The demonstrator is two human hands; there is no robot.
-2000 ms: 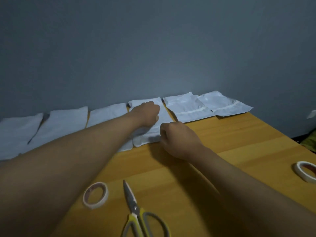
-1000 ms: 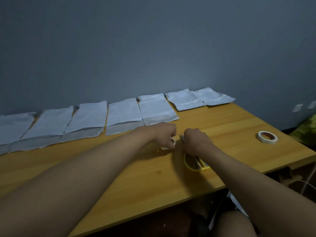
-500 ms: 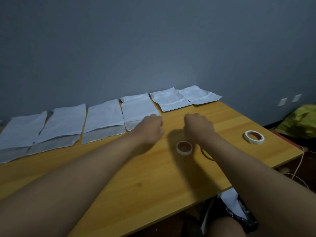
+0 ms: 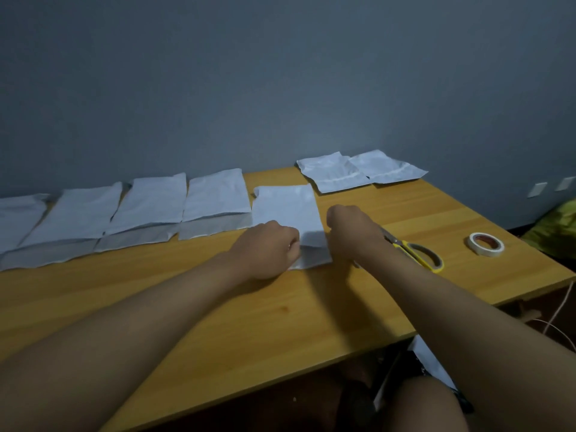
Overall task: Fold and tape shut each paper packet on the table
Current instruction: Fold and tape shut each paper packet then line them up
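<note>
White rectangular paper packet (image 4: 288, 213) lies on the wooden counter (image 4: 218, 307), left hand (image 4: 265, 247) and right hand (image 4: 352, 230) curled, fingers pinching its near edge; judged step: folding; next, creasing, then taping

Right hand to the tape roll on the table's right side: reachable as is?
Probably yes. The right hand rests at the pulled-out packet, and the tape roll lies on the same side with only bare table and the yellow scissors lying low between.

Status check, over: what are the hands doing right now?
Left hand and right hand curled at the near end of one paper packet. Scissors beside right wrist. Nothing blocking.
</note>
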